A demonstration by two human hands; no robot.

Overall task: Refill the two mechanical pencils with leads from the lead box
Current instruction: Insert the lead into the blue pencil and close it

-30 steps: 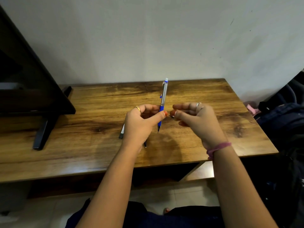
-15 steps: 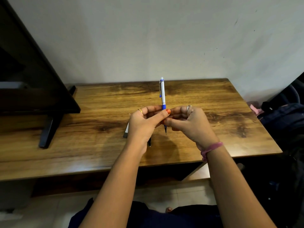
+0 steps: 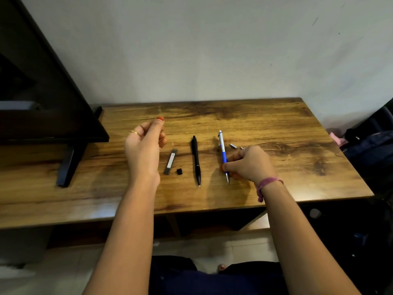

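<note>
A blue and silver mechanical pencil point(image 3: 222, 145) lies tip toward me on the wooden table point(image 3: 276, 124), with my right hand point(image 3: 249, 165) closed around its blue grip. To its left a black mechanical pencil point(image 3: 196, 159) lies flat and untouched. Further left sits the grey lead box point(image 3: 170, 158), with its small black cap point(image 3: 179, 171) off beside it. A small silver cap point(image 3: 233, 146) rests just right of the blue pencil's top. My left hand point(image 3: 143, 147) hovers above the table left of the lead box, fingers loosely curled, nothing visible in it.
A black screen point(image 3: 42, 99) on a black stand foot point(image 3: 68, 165) fills the left of the table. Dark bags point(image 3: 370, 150) stand off the table's right edge. A pale wall runs behind the table.
The blue pencil was upright between both hands; it is now down at the table in my right hand alone. My left hand let go and moved left, uncovering the lead box and black pencil.
</note>
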